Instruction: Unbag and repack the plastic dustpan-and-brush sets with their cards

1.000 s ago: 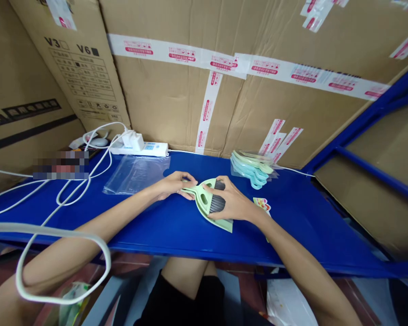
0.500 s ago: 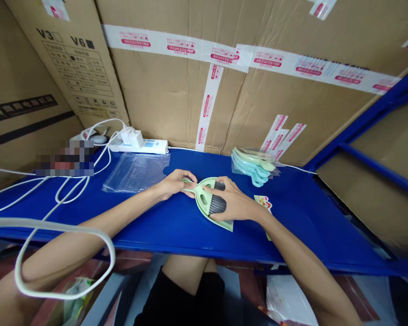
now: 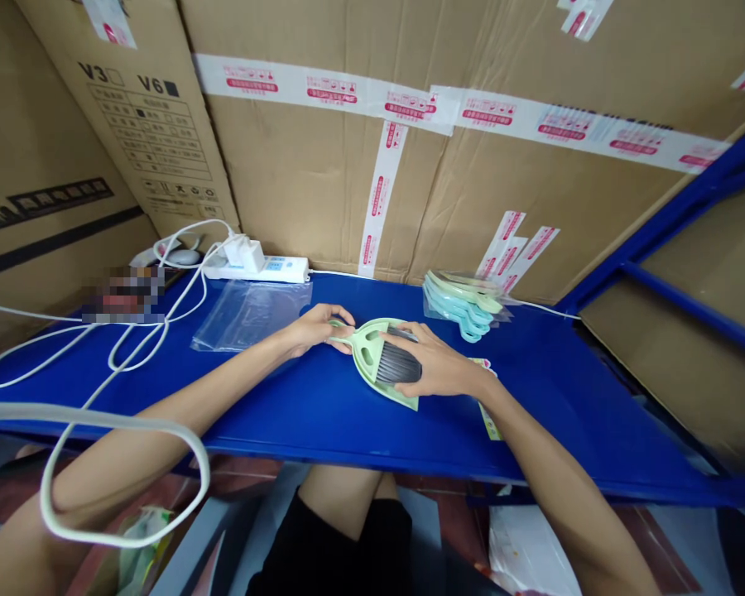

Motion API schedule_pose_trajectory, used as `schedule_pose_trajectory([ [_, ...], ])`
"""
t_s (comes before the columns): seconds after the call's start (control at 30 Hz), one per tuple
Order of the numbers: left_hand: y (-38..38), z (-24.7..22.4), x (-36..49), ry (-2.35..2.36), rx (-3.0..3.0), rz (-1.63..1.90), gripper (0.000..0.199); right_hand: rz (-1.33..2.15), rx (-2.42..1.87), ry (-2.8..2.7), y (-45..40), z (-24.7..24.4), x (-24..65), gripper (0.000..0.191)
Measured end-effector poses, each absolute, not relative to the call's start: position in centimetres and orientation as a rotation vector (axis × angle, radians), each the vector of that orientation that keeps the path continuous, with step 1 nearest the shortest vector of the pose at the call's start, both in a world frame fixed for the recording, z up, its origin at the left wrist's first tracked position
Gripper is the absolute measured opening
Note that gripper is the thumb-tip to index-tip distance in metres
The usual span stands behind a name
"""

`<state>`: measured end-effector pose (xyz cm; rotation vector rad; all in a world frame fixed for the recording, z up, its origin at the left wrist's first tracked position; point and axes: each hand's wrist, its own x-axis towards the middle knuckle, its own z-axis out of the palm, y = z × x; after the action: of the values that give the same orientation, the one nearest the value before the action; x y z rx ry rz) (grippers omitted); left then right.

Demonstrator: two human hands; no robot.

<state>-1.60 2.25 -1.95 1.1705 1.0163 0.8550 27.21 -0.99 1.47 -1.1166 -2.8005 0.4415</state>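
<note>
A small light-green dustpan [image 3: 406, 401] is held over the blue table with a matching hand brush [image 3: 399, 362] nested in it. The brush has dark grey bristles that point right. My left hand [image 3: 315, 329] is closed round the narrow handle end, where the two handles lie together and are partly hidden by my fingers. From the right, my right hand [image 3: 442, 361] grips the bristle end, thumb at the near side and fingers over the far side. A printed card [image 3: 490, 422] lies partly under my right forearm.
Bagged green and blue dustpan sets [image 3: 459, 302] lie at the back right of the table [image 3: 348, 434]. Clear plastic bags [image 3: 248, 314] and a white power strip [image 3: 279, 269] sit at the back left. White cable [image 3: 124, 422] loops over my left arm. Cardboard [image 3: 310, 182] walls the back.
The dustpan and brush have shifted slightly left and away from me. My right hand's fingers have moved toward the bristle tips, leaving more of the bristles in sight.
</note>
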Motion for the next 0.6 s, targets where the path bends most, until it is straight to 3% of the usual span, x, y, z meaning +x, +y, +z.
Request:
schedule_pose_trajectory([
  [0.17,2.9,-2.1,-2.5,1.067,1.172,0.882,0.035,0.436,-1.143,-2.781,-0.3,1.4,28.0,0.101],
  [0.6,3.6,-2.5,-3.3,1.061,1.190,0.867,0.047,0.400,-1.101,-2.700,0.6,0.6,28.8,0.095],
])
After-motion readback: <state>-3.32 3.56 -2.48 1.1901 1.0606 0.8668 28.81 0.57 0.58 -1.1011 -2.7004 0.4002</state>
